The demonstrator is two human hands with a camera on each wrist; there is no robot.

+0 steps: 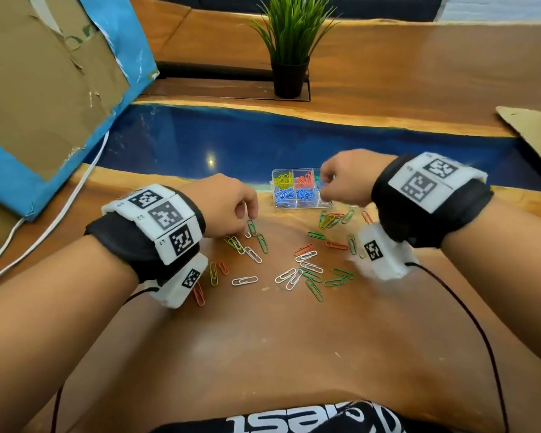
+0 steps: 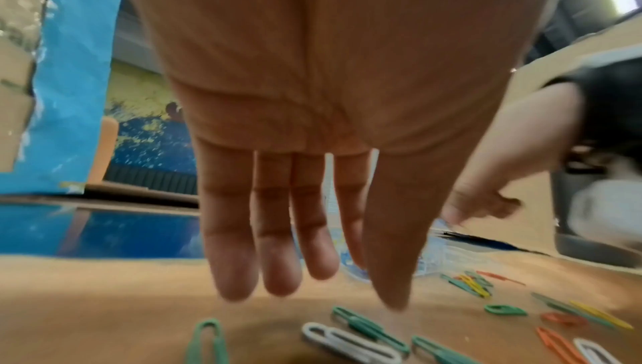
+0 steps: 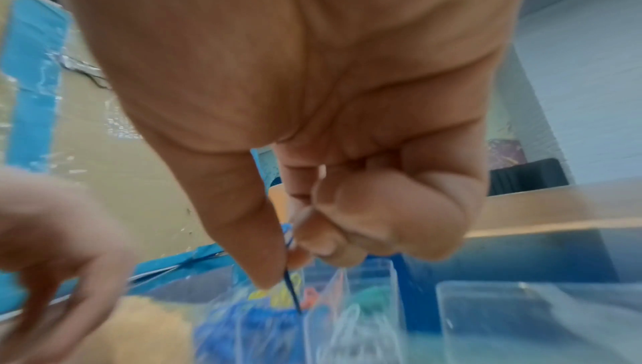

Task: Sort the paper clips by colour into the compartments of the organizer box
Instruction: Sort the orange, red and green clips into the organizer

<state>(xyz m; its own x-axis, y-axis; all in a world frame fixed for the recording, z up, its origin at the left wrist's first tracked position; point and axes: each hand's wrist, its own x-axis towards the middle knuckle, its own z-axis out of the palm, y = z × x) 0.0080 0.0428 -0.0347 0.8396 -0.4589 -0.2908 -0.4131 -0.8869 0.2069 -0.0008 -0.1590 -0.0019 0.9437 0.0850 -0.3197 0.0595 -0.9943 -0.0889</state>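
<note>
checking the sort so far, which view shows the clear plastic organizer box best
The head view: the clear plastic organizer box shows whole, yellow, orange and blue clips separated. The right wrist view shows it close but blurred; the left wrist view mostly hides it behind fingers.

The left hand (image 2: 312,128) fills the view, palm toward the camera, fingers (image 2: 236,246) straight and close together, hanging above the wooden table (image 2: 104,301) and holding nothing. Below its fingertips lie green paper clips (image 2: 368,327) and a white paper clip (image 2: 347,342). Further right, the right hand (image 2: 483,202) hovers, blurred, above the clear organizer box (image 2: 448,257).
</note>
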